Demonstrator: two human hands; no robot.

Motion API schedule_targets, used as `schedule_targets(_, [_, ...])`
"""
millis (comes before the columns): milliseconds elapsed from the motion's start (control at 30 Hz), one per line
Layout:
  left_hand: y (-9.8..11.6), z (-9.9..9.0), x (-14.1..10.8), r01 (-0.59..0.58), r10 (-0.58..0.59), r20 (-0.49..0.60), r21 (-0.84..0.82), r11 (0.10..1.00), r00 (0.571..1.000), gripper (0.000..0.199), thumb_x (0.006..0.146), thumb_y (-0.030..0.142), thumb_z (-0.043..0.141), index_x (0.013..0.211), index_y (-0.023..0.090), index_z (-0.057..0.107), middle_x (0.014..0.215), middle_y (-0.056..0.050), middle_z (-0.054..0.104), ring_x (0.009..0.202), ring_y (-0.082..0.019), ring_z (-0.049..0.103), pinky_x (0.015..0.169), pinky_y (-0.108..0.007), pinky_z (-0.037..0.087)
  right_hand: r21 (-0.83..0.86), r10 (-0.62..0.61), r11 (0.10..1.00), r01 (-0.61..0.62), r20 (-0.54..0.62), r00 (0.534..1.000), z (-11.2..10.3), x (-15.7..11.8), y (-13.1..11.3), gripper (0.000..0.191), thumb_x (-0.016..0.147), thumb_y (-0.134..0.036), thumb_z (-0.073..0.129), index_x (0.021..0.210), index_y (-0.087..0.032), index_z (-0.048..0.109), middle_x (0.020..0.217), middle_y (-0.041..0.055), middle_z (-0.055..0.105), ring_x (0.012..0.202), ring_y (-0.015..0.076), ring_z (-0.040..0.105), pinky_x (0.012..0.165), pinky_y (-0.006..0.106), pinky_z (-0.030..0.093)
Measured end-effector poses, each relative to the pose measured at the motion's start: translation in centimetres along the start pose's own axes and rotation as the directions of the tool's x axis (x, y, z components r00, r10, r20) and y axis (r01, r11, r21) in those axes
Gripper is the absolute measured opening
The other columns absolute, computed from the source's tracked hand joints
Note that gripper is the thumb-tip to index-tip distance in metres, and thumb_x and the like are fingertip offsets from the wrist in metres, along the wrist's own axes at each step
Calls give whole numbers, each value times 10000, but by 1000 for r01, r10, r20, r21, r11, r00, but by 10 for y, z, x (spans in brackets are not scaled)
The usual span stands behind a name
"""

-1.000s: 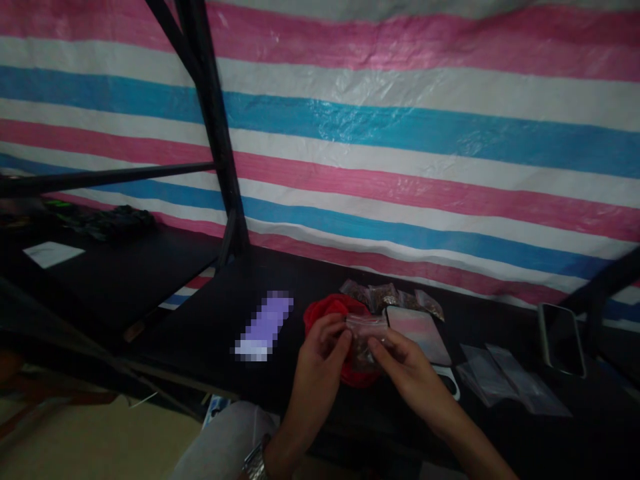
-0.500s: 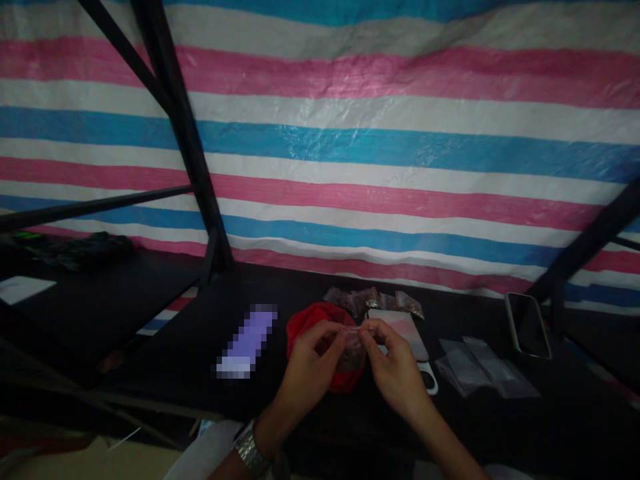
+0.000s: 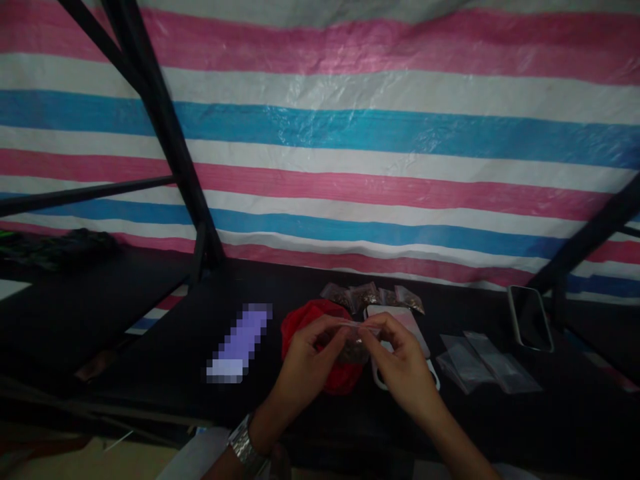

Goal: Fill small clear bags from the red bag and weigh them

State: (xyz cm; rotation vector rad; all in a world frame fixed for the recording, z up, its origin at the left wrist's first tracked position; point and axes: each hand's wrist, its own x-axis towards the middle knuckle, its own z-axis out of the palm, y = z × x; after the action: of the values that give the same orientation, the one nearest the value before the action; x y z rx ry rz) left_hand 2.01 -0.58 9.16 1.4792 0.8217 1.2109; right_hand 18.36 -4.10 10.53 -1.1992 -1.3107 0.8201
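Observation:
A small clear plastic zip bag [image 3: 356, 349] with dark contents hangs between my two hands. My left hand [image 3: 313, 357] pinches its top edge on the left side. On the right side my right hand [image 3: 400, 357] pinches the same edge between thumb and fingers. Beneath and behind the hands lies a red bag [image 3: 300, 325], partly covered by my left hand. A flat pale device with a white rim, which looks like a small scale [image 3: 417, 333], sits behind my right hand and is partly hidden by it.
Several filled small bags [image 3: 363, 296] lie in a row at the back of the black table [image 3: 165, 360]. Flat clear bags [image 3: 487, 363] and a phone [image 3: 531, 319] lie to the right. A blurred purple item [image 3: 243, 343] is at left. Striped sheeting [image 3: 375, 147] hangs behind.
The view has tilted slightly downward and shifted a little. Both hands stay on the bag's top edge, which now looks straighter and flatter between the fingers.

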Motion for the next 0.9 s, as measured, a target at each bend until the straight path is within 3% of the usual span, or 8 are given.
schedule_targets(200, [-2, -5, -7, 85, -97, -81, -141, 986, 992, 266, 854, 453, 767, 898, 195, 812, 873, -48, 809, 783, -184, 737, 718, -261, 595, 173, 150, 973, -150, 15, 989, 0, 1, 6, 455, 766, -638, 835, 909, -214, 753, 851, 43, 756, 828, 216, 678, 769, 312, 538])
schedule_targets(400, [-1, -6, -8, 105, -129, -95, -229, 968, 987, 302, 804, 488, 830, 835, 189, 803, 812, -25, 792, 743, -163, 736, 707, -239, 606, 150, 121, 981, -120, 4, 993, 3, 0, 5, 448, 768, -650, 835, 853, -218, 747, 819, 32, 737, 794, 204, 658, 756, 310, 523])
schedule_targets(567, [-3, -6, -9, 99, -120, -76, -238, 966, 990, 319, 809, 500, 831, 872, 188, 811, 844, -35, 802, 781, -169, 745, 732, -237, 607, 191, 137, 969, -157, 111, 984, 11, -4, 10, 464, 812, -662, 790, 970, -229, 739, 837, 20, 721, 789, 208, 655, 786, 335, 535])
schedule_targets(700, [-4, -4, -10, 94, -107, -48, -220, 971, 993, 306, 835, 487, 806, 895, 188, 810, 880, -48, 811, 801, -183, 751, 764, -265, 617, 186, 107, 976, -112, 37, 994, 14, -5, 11, 452, 810, -663, 793, 892, -227, 704, 776, -7, 677, 729, 173, 604, 698, 280, 502])
schedule_targets(900, [-1, -3, -10, 94, -112, -75, -213, 972, 991, 286, 833, 471, 796, 857, 186, 796, 869, -51, 810, 791, -189, 746, 754, -281, 617, 185, 109, 976, -118, 58, 992, 16, -6, 7, 436, 828, -638, 790, 930, -220, 722, 831, 12, 704, 798, 196, 644, 770, 309, 536])
